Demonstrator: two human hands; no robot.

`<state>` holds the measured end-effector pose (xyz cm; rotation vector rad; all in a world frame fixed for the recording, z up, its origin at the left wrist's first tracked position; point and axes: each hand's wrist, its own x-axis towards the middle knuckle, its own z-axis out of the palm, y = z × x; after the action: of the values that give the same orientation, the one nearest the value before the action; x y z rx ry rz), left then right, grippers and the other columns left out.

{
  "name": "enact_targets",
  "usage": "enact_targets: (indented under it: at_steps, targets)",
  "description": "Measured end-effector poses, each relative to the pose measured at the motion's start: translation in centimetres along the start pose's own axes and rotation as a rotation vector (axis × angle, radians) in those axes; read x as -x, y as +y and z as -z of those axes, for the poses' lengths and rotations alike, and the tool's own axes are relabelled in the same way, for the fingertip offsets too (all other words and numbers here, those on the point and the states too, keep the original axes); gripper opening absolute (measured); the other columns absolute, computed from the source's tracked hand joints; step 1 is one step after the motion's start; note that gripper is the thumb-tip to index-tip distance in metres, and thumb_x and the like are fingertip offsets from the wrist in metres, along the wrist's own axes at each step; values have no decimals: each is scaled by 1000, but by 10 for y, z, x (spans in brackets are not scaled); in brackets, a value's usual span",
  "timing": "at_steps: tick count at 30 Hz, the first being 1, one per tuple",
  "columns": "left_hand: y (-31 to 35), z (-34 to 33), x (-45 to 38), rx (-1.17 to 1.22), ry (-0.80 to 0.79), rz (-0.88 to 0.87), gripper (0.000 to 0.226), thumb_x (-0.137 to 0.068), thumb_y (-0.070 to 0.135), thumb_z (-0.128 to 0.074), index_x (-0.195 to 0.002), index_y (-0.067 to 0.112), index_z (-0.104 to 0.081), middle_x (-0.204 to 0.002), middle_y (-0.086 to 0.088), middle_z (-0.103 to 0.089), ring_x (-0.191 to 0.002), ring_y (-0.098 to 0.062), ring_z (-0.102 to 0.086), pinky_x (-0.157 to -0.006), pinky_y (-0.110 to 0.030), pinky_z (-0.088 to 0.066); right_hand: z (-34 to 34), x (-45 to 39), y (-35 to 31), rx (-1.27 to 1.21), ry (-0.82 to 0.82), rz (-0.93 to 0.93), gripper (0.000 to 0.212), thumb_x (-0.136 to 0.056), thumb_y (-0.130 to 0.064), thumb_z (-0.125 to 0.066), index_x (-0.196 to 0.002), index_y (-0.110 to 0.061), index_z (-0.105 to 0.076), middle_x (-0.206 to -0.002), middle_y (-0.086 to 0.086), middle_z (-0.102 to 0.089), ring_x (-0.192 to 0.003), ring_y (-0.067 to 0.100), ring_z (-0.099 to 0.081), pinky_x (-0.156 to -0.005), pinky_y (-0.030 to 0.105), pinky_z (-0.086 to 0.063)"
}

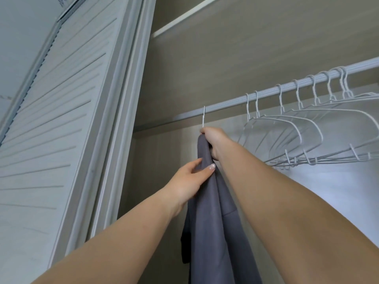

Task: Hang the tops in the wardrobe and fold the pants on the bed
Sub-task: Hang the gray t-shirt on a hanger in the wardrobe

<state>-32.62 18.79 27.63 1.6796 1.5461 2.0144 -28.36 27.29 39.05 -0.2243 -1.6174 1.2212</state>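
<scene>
A grey top (213, 232) hangs straight down inside the wardrobe on a white wire hanger (203, 117), whose hook sits over the white rail (225, 104). My right hand (214, 141) grips the top's bunched neck and the hanger just under the hook. My left hand (190, 181) pinches the grey cloth a little lower, thumb in front and fingers behind. The hanger's shoulders are hidden by the cloth and my hand.
Several empty white wire hangers (307, 128) hang bunched on the rail to the right. A louvred wardrobe door (61, 119) stands open at the left. A shelf edge (180, 19) runs above the rail. Something dark (185, 249) hangs behind the grey top.
</scene>
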Motion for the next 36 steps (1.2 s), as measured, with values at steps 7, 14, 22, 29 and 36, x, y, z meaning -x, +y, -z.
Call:
enact_targets:
  at_steps: [7, 14, 22, 29, 36]
  targets:
    - [-6, 12, 3, -17, 108, -42, 37, -90, 28, -65, -125, 23, -58, -115, 2, -67, -103, -16, -65, -97, -39, -51, -1, 18, -1, 40, -147, 45, 18, -87, -23, -67, -76, -14, -56, -69, -1, -56, -59, 8, -55, -41, 13, -43]
    - [7, 13, 25, -38, 126, -112, 63, -88, 28, -67, -144, 27, -38, -130, 9, -55, -114, -11, -56, -96, -28, -46, 25, 58, -28, 319, -94, 150, 49, -89, -31, -64, -130, -13, -46, -110, 3, -63, -90, 11, -61, -77, 26, -54]
    - [65, -4, 42, -124, 308, -446, 44, -89, 11, -64, -130, 19, -53, -121, 6, -58, -110, -6, -54, -95, -18, -41, 106, 116, -92, 1100, 182, 518, 25, -88, -28, -63, -109, -15, -70, -110, 6, -69, -106, 21, -62, -92, 32, -47]
    - [67, -45, 60, -76, 26, -274, 38, -91, 19, -62, -128, 20, -54, -122, 2, -58, -103, -6, -56, -71, -7, -41, 132, 133, -82, 1568, 217, 436, 39, -90, -35, -58, -126, -20, -60, -125, 4, -62, -117, 27, -54, -91, 32, -44]
    - [45, -41, 89, -97, -16, -174, 35, -91, 20, -62, -126, 23, -55, -119, 4, -61, -102, -3, -59, -76, -8, -46, 108, 146, -56, 1331, 149, 637, 28, -87, -30, -59, -114, -25, -65, -101, -6, -66, -101, 19, -60, -86, 31, -48]
